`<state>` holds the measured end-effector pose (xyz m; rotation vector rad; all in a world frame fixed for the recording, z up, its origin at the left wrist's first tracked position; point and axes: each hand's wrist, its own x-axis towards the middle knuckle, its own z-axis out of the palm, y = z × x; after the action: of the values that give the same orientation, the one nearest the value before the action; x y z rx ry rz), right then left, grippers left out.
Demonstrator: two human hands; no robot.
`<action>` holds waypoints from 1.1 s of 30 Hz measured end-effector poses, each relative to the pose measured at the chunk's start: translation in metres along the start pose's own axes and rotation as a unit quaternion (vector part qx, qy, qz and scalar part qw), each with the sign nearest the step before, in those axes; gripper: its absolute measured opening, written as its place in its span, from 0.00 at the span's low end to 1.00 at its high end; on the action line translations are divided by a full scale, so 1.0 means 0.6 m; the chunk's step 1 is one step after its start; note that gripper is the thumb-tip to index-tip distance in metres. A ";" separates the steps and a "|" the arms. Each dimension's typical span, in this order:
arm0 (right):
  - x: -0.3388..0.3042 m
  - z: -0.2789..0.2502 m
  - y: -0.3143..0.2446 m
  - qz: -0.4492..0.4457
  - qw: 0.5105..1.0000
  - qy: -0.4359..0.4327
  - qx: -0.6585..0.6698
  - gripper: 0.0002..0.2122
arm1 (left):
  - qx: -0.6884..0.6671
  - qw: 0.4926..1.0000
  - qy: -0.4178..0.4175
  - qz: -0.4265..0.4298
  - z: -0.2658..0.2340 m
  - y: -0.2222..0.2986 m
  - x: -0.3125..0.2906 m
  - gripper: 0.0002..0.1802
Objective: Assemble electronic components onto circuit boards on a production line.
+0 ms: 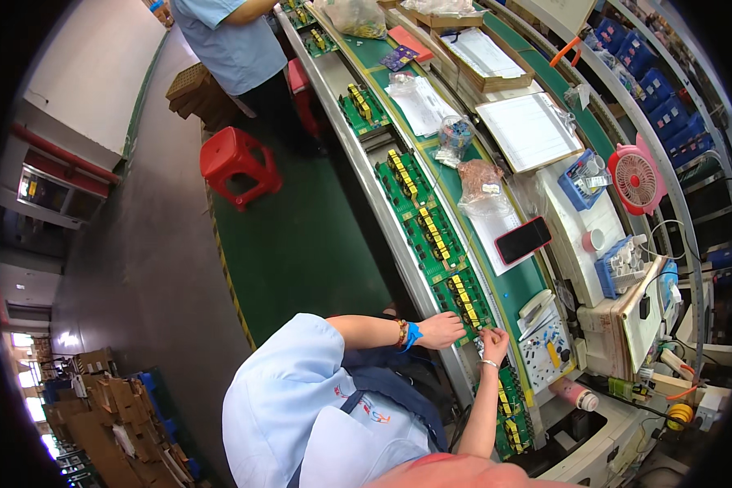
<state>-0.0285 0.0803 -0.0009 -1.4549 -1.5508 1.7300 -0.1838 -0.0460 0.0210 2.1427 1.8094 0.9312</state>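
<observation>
**Fitting a part to the board at hand**

Your left hand [441, 329] lies flat, fingers loosely spread, on the near edge of the green board [464, 301] on the line — steadying it. Your right hand [494, 343], just beside, pinches something small at the board's right edge; what it is I cannot tell. Judging by this, you are mid-insertion — next needs a straight, gentle press.

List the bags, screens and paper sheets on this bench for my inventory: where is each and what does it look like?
Phone: beside the boards, dark screen, red edge.
Brown bag: beyond the phone, clear plastic, brownish parts inside.
Clear bag: further on, small, crumpled.
Clipboard: right of the bags, white sheet.
Tray: far end, shallow brown, white paper inside.
Big bag: top, clear, yellowish contents.
</observation>
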 end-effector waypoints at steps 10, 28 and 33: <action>-0.014 0.015 0.000 -0.049 0.992 -0.026 -0.114 0.20 | 0.031 0.999 -0.015 -0.022 -0.003 -0.001 0.001 0.08; -0.143 -0.015 0.037 0.259 0.947 0.004 0.188 0.18 | 0.065 0.997 -0.023 0.013 -0.012 0.014 -0.019 0.17; -0.143 -0.007 0.054 0.270 0.931 0.014 0.244 0.18 | 0.080 0.997 -0.016 -0.018 -0.012 -0.003 0.001 0.12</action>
<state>0.0186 0.0017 0.0072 -1.7044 -0.6374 2.1727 -0.1895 -0.0468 0.0260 2.1950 1.9602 0.7637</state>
